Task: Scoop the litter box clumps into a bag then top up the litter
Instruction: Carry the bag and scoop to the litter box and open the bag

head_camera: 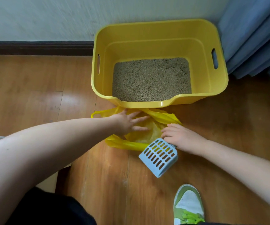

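A yellow litter box [215,88] stands against the wall, with tan litter [150,80] in its bottom and lumps toward its far right corner. A yellow plastic bag [126,143] lies on the floor just in front of the box. My left hand [129,122] lies flat with spread fingers on the bag's open mouth. My right hand [179,137] grips the handle of a pale blue slotted scoop [159,157], fingers curled at the bag's right edge. The scoop's basket lies on the floor, empty.
A wooden floor [33,103] spreads to the left and right of the box. A blue curtain [253,38] hangs right of the box. A dark baseboard [38,47] runs along the wall. My green and white shoe [188,205] is at the bottom.
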